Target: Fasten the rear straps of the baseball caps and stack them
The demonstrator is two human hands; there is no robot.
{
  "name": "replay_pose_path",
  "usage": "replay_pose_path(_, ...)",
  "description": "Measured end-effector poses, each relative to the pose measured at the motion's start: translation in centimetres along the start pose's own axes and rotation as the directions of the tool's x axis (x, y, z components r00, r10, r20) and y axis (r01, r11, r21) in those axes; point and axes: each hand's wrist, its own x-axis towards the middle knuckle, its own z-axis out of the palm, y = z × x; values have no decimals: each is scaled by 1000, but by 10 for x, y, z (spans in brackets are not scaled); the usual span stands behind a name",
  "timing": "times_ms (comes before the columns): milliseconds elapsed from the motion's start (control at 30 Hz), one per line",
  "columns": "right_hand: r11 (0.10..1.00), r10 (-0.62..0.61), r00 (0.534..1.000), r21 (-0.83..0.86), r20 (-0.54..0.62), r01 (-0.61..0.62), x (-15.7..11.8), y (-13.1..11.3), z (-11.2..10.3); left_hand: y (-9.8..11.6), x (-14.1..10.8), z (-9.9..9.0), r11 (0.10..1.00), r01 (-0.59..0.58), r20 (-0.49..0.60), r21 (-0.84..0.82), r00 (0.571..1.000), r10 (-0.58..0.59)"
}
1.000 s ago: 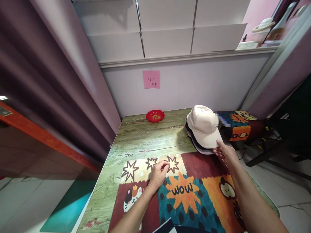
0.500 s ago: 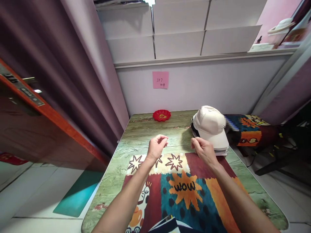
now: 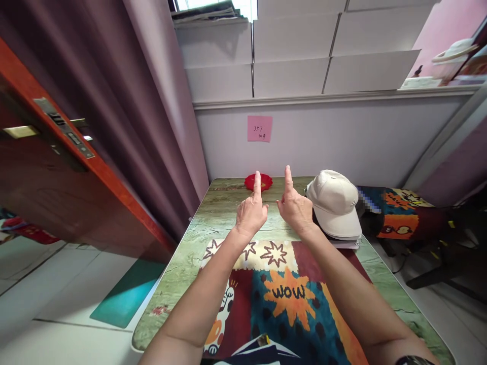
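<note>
My left hand (image 3: 251, 208) is raised over the table (image 3: 167, 284), its index finger pointing up, its thumb apart and the other fingers curled. It holds nothing, and its fingertip overlaps the red scalloped dish (image 3: 268, 182) in view. To its right, my right hand (image 3: 296, 205) makes the same shape, also with nothing in it. The two hands do not touch. Beside my right hand, a white cap (image 3: 333, 195) rests on a stack of caps, partly hidden by my wrist. A colourful mat (image 3: 289, 294) printed "WOW" lies under my forearms.
A pink note (image 3: 259, 129) is stuck on the wall behind the table. At the left are a purple curtain (image 3: 152, 101) and an open brown door (image 3: 68, 187) with an orange edge. Beyond the table's right side stands a dark stool or bench with a patterned cover (image 3: 399, 225).
Both hands have moved up and forward, closer together, and their index fingers are now stretched upward. The camera view has shifted slightly, with more of the door showing.
</note>
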Motion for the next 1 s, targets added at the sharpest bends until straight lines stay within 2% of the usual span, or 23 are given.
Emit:
replay_pose_path(33,991,-7,1000,-135,9,8,-1,-1,2,4,-2,0,991,12,25,136,1000,-15)
replay_pose_path(100,912,-23,999,-408,44,39,-4,-2,4,11,-5,1,934,13,57,358,998,-35)
replay_pose_path(200,816,-64,996,-572,58,86,-8,-5,3,17,-9,0,872,-10,62,490,998,-23)
replay_pose_path(433,799,-136,990,-586,42,135,-13,-10,0,14,-12,-4,856,-36,4,515,999,40)
replay_pose_path(600,794,-137,989,-592,47,138,-8,-4,6,8,-7,0,813,-76,-14,577,995,103)
replay_pose_path(1000,798,-140,990,-589,25,127,-10,6,11,-6,-10,11,808,-55,5,587,998,64)
